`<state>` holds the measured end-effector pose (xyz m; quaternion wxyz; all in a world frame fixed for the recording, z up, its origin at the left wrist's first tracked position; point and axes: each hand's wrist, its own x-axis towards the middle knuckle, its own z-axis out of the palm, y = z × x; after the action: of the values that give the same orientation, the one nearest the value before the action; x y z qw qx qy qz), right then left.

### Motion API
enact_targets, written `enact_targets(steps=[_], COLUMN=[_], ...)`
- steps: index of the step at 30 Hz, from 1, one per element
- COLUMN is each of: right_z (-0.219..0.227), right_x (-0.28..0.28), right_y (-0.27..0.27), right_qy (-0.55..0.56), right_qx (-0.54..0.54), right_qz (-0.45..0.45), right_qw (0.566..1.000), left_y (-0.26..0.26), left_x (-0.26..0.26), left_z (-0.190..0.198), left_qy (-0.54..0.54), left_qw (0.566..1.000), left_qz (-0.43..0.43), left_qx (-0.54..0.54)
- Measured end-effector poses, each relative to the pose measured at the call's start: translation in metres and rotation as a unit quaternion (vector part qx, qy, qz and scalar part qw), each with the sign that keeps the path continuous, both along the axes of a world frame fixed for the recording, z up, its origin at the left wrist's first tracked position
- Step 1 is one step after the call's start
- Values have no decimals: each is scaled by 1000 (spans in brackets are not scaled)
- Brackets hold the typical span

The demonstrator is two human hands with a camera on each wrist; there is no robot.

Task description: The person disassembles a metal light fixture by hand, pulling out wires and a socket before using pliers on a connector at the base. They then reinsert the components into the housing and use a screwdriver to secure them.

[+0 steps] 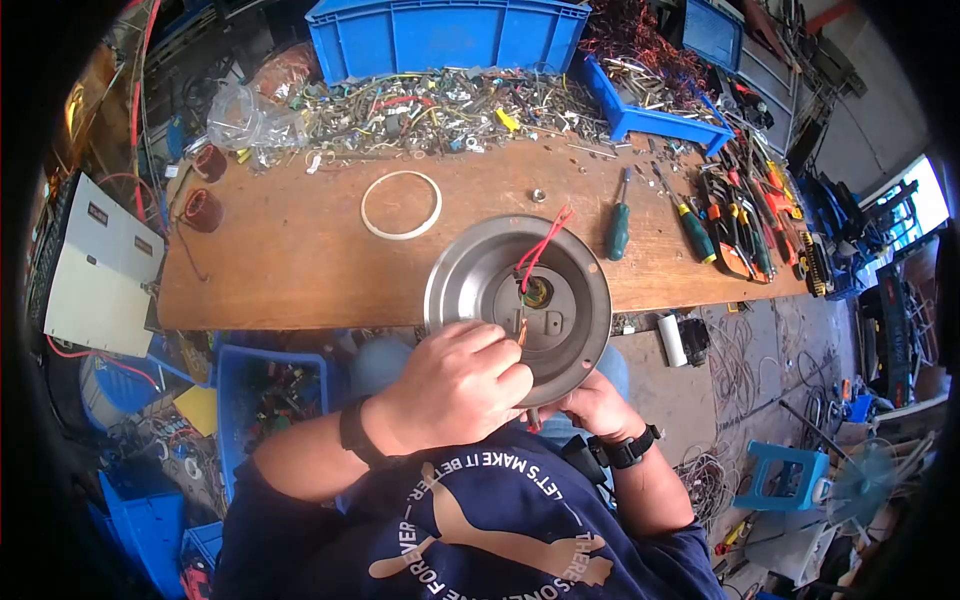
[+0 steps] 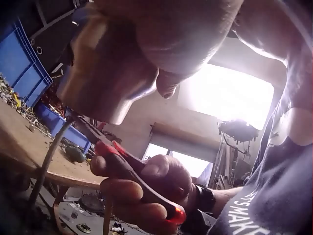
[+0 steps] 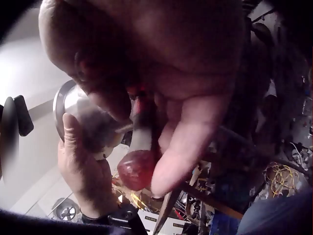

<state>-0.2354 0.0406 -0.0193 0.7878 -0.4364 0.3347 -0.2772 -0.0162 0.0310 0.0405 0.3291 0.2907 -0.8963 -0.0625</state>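
Note:
A round, bowl-shaped metal housing is tilted over the front edge of the bench, its hollow side toward the head camera. Two red wires rise from a hole in its middle. My left hand holds the housing at its near left rim, fingers curled over the edge. Below the housing, my right hand grips pliers with red and black handles. The pliers' tips reach up to the housing's underside, beside a dark cable that hangs down. The housing hides part of the right hand in the head view.
On the wooden bench lie a cream ring, a small nut, a green-handled screwdriver and several tools at the right. Scrap pieces cover the back, before a blue crate. A blue bin stands lower left.

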Motion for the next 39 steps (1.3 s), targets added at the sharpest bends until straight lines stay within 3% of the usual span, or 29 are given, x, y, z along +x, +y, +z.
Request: enact_targets(steps=[14, 18, 21, 24, 27, 30, 39], right_z=[-11, -12, -15, -20, -17, -24, -45], right_x=[-3, 0, 2, -2, 1, -2, -5], right_y=[5, 5, 3, 4, 2, -1, 1], right_qy=[-20, -2, -55, -46, 14, 41, 9], right_qx=[13, -56, -18, -5, -102, -108, -34], right_qz=[-41, -70, -85, -69, -71, -48, -56], right_qw=[999, 996, 995, 997, 992, 992, 998], left_y=[9, 15, 15, 16, 17, 21, 19], left_x=[-22, -31, -34, -36, -38, -41, -43], left_z=[4, -2, -3, -2, -2, -2, -4], left_qy=[-65, -99, -101, -103, -105, -124, -134], left_qw=[997, 993, 993, 992, 991, 987, 987], left_qz=[42, 50, 49, 53, 62, 72, 73], left_qx=[-24, -45, -40, -42, -61, -74, -60])
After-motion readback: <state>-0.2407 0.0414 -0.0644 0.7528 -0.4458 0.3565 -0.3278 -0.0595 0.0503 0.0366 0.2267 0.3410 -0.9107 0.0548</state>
